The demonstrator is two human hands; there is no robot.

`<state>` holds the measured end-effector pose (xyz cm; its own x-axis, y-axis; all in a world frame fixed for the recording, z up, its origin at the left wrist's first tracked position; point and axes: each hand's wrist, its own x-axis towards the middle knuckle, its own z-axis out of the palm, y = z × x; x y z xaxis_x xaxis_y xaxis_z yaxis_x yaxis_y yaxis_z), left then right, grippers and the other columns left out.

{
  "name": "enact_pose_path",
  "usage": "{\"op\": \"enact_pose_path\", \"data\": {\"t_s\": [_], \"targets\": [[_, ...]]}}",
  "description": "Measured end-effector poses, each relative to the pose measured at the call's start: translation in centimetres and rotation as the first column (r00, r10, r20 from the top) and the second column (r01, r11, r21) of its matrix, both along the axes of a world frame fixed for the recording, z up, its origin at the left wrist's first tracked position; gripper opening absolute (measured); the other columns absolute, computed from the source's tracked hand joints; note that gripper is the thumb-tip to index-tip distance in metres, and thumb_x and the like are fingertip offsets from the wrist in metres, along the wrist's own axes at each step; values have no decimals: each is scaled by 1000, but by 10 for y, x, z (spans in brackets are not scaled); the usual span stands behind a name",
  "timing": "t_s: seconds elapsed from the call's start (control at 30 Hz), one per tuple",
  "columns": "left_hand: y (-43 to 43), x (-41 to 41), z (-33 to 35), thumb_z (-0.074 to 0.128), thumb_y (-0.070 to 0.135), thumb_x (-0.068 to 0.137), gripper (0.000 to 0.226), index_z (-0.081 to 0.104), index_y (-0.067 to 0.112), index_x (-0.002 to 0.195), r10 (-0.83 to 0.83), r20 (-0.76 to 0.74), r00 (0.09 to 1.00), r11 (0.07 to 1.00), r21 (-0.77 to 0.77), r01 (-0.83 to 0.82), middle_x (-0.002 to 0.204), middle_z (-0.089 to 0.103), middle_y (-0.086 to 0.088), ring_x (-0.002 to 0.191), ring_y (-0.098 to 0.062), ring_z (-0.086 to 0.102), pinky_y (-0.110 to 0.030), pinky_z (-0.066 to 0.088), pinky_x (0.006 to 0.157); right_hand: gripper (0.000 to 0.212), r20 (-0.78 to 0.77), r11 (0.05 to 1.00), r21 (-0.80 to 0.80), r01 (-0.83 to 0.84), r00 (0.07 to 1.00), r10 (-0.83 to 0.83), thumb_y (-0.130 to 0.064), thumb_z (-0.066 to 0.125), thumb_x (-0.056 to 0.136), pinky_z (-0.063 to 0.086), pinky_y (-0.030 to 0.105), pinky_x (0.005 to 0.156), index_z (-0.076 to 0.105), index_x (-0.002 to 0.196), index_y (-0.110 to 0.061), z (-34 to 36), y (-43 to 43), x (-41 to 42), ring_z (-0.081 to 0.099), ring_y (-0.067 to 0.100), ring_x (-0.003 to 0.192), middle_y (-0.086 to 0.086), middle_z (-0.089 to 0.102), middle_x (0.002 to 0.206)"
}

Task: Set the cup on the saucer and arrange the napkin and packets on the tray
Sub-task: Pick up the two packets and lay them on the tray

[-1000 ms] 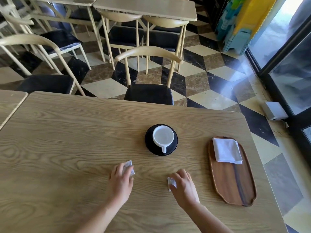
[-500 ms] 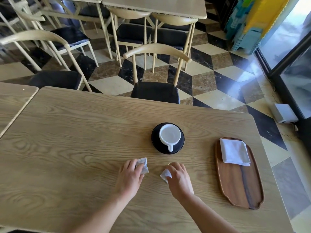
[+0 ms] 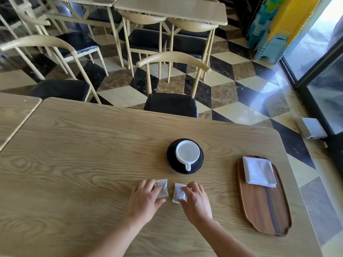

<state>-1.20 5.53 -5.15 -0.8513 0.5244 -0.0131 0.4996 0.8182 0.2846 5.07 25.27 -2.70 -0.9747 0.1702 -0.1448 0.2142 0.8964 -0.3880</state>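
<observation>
A white cup (image 3: 187, 153) stands on a black saucer (image 3: 171, 161) at the middle of the wooden table, its handle toward me. To the right lies an oval wooden tray (image 3: 265, 206) with a folded white napkin (image 3: 259, 171) on its far end. Two small white packets lie side by side on the table just in front of the saucer. My left hand (image 3: 145, 199) pinches the left packet (image 3: 161, 188) between fingers and thumb. My right hand (image 3: 194, 201) pinches the right packet (image 3: 178, 193) the same way. Both packets are partly covered by fingers.
The table's (image 3: 83, 154) right edge runs just beyond the tray. A chair (image 3: 170, 102) with a black seat is tucked in at the far side. A second table (image 3: 13, 110) adjoins on the left. More chairs and tables stand on the checkered floor behind.
Both hands have slid their packets away from me toward the saucer and closer together, so the packets now lie almost side by side. Cup, saucer, napkin and tray have not moved.
</observation>
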Motion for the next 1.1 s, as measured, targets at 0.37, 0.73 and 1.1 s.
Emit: {"op": "enact_pose_path", "data": {"t_s": [0.37, 0.73, 1.1], "targets": [[18, -3, 3, 77, 44, 75, 17, 71, 30, 83, 119, 59, 991, 983, 133, -126, 91, 59, 9, 83, -16, 55, -32, 50, 69, 52, 114, 999, -30, -30, 993, 34, -23, 75, 80, 50, 32, 88, 51, 127, -29, -2, 4, -17, 45, 21, 111, -5, 49, 119], [42, -8, 5, 76, 13, 77, 56, 59, 17, 129, 217, 257, 942, 962, 107, -250, 111, 57, -3, 102, -23, 58, -34, 47, 92, 59, 111, 988, -149, 39, 994, -23, -9, 74, 78, 45, 29, 92, 53, 132, -24, -8, -1, -27, 50, 24, 111, 2, 49, 118], [54, -9, 19, 71, -1, 74, 48, 66, 20, 117, 352, 494, 795, 813, 260, -522, 88, 64, 7, 83, -11, 59, -23, 46, 83, 32, 137, 956, -245, 159, 982, -128, -10, 69, 82, 49, 28, 83, 66, 110, -25, -4, 1, -26, 59, 17, 104, -6, 59, 108]]}}
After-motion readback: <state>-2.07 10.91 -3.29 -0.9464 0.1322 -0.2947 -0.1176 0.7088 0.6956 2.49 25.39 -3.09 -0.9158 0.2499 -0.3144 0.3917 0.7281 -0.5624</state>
